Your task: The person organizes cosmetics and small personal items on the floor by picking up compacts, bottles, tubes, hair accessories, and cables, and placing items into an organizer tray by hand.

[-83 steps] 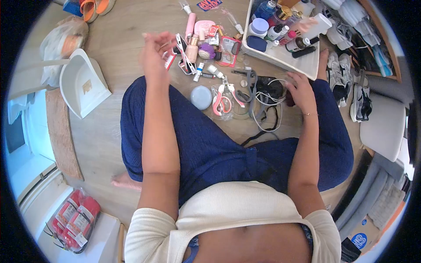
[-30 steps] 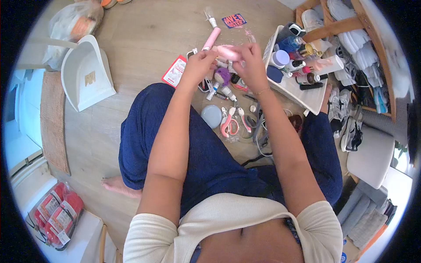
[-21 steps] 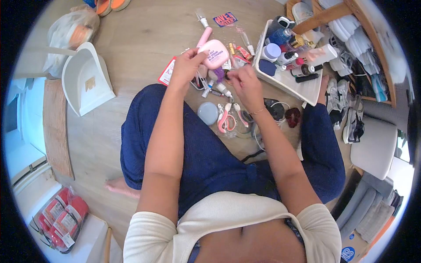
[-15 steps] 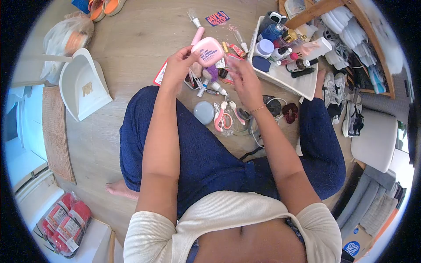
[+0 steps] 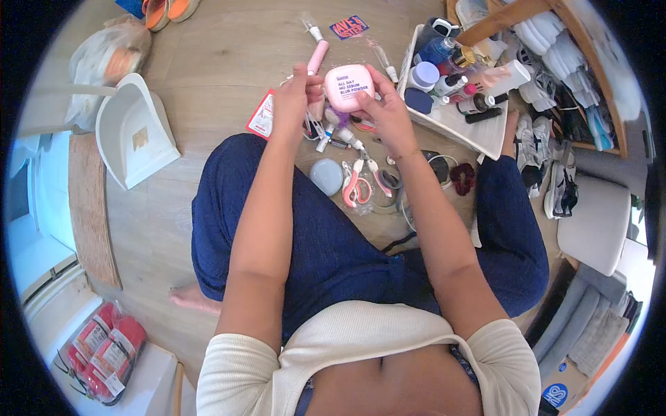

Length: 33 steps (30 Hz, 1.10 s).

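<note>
A pink powder compact (image 5: 349, 84) with dark lettering on its lid is raised above the floor items. My right hand (image 5: 386, 107) grips it from the right, thumb across its lower front. Just left of the compact is my left hand (image 5: 300, 100), fingers apart and holding nothing. Below the hands on the floor lie pink-handled nail clippers (image 5: 355, 186), a round grey-blue container (image 5: 326, 177), small tubes and a purple item (image 5: 338, 118), partly covered by the hands. Beyond them lies a pink tube (image 5: 318, 57).
A white basket (image 5: 485, 142) of bottles and jars stands at the right, near a wooden rack (image 5: 510, 21). A red-and-white card (image 5: 262, 116) and a dark red scrunchie (image 5: 462, 178) lie on the floor. A white dustpan (image 5: 161, 154) is at the left.
The compact has passed from my left hand to my right hand and sits slightly further right. My left hand has let go and moved off to its left.
</note>
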Motion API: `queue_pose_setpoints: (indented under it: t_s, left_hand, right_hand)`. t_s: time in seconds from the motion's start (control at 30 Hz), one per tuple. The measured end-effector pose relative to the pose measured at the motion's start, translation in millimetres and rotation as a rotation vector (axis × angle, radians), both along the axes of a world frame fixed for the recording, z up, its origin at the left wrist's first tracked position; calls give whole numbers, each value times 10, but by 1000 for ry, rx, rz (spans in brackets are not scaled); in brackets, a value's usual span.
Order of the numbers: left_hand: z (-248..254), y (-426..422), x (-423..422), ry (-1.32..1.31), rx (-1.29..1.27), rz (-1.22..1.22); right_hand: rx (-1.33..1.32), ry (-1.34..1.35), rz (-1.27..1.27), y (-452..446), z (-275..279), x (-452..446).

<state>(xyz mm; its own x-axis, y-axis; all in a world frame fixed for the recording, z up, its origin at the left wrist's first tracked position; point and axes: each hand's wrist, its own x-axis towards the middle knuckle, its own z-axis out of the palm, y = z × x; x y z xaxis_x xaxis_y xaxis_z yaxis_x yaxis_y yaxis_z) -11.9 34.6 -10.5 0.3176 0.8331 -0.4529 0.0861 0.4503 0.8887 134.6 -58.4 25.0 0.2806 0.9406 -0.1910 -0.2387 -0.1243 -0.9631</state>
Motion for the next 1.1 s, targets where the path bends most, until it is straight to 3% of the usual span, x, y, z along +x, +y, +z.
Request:
queue_pose_setpoints:
  t_s: [0.03, 0.1, 0.17, 0.2, 0.27, 0.3, 0.37, 0.43, 0.5, 0.57, 0.6, 0.63, 0.7, 0.77, 0.83, 0.97, 1.0, 1.1]
  left_hand:
    - [100, -74, 71, 1, 0, 1]
    - [298, -300, 289, -782, -205, 53]
    - [386, -365, 323, -832, -243, 37]
    - [394, -377, 323, -880, -279, 22]
    - [331, -352, 331, -928, -287, 14]
    - [315, -345, 337, -977, -295, 4]
    - [289, -357, 351, -946, -276, -3]
    - [196, -326, 361, -915, -256, -14]
    - [20, -206, 347, -1065, -286, 82]
    - [118, -184, 202, -1030, -326, 30]
    - [180, -179, 153, -990, -370, -31]
    - [219, -172, 144, -990, -371, -28]
    - [265, -167, 170, -853, -414, 15]
    - [169, -158, 194, -914, -393, -18]
    - [148, -162, 217, -972, -362, -44]
    - [173, -209, 208, -994, -312, -54]
    - [179, -212, 200, -990, -287, -104]
    - [237, -197, 220, -901, -290, -79]
  right_hand:
    - [15, 50, 1, 4, -19, -41]
    - [27, 98, 0, 6, -93, -70]
    - [134, -646, -31, 21, -234, -60]
    - [134, -645, -28, 24, -169, -66]
    - [229, -1281, -168, 14, -31, -58]
    - [229, -1281, -167, 5, -4, -98]
    - [418, -1633, 206, -26, 25, -233]
    - [446, -1578, 226, -98, 64, -344]
    - [484, -1525, 252, -84, 46, -322]
    - [-6, -1635, -47, -83, -153, -114]
    - [-26, -1555, -245, -114, -239, -17]
    - [-26, -1554, -242, -157, -197, 88]
    - [41, -1528, 40, -246, -95, 280]
    - [73, -1426, 146, -219, -87, 280]
    - [516, -1466, 96, -131, 105, 7]
    - [279, -1638, 254, -14, 132, 2]
    - [189, -1642, 116, 19, 91, 88]
    - [16, -1531, 74, 35, 63, 279]
